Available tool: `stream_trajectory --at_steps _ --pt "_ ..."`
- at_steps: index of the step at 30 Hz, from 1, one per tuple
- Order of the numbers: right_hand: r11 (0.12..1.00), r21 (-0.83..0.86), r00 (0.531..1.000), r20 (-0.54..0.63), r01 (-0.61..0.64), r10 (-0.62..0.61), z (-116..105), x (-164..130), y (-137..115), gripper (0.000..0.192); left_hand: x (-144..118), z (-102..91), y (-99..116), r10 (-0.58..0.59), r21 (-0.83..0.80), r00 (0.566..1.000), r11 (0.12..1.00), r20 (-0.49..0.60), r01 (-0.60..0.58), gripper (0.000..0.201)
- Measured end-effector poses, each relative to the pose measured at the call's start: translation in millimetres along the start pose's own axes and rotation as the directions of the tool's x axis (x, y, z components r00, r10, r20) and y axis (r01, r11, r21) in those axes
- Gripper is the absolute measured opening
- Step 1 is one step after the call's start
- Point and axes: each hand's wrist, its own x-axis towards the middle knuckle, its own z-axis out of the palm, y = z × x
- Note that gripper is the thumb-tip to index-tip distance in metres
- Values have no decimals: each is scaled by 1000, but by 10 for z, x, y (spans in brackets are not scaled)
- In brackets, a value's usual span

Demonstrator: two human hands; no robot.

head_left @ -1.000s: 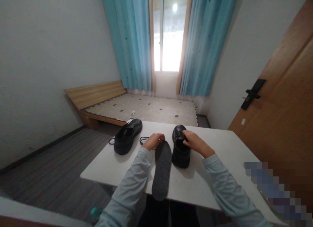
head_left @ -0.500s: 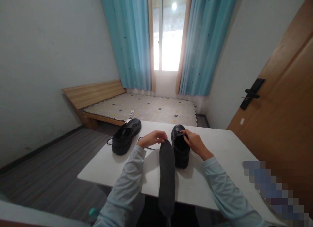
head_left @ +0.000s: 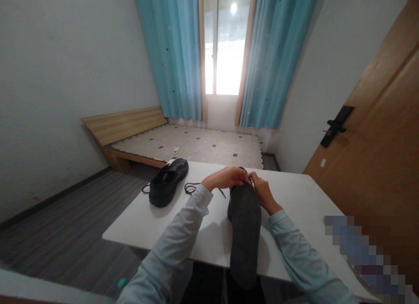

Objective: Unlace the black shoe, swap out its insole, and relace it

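A long dark grey insole [head_left: 245, 234] hangs from my left hand [head_left: 226, 177], its upper end pinched between the fingers. It lies over the near black shoe [head_left: 229, 209] and hides most of it, its lower end reaching past the table's front edge. My right hand [head_left: 263, 192] is closed at the shoe's opening, gripping its upper edge; the fingertips are partly hidden behind the insole. The two hands almost touch. Another black shoe [head_left: 167, 181] stands at the table's left, its toe pointing away. A black shoelace [head_left: 190, 189] lies loose between the shoes.
Everything rests on a white table [head_left: 140, 227]. Beyond it stands a low bed [head_left: 203, 140] with a small white remote [head_left: 176, 150]. A wooden door [head_left: 369, 164] is at the right. On the floor at lower left lies a teal object [head_left: 122, 282].
My left hand has moved right with the insole, from beside the shoe to over it, covering it. My right hand stays at the shoe's opening with only a small shift.
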Motion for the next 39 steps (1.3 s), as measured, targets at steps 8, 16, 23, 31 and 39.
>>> stream_trajectory --at_steps 8,16,23,31,39 --pt "999 31 998 -68 -16 18 96 -53 27 16 50 221 -8 -64 325 998 944 -16 65 31" --pt "986 154 997 -42 -61 68 50 -53 -30 17 -58 275 53 -54 542 998 838 -37 66 20" --pt "927 349 991 45 -137 130 -58 -23 -86 11 -14 334 145 5 642 999 766 -45 25 15" --pt "946 299 992 35 -129 124 -70 -24 -85 10 62 415 138 -32 697 998 715 -46 55 20" --pt "944 303 991 35 -130 126 -93 -23 -109 11 98 487 240 -125 709 992 697 -25 105 21"
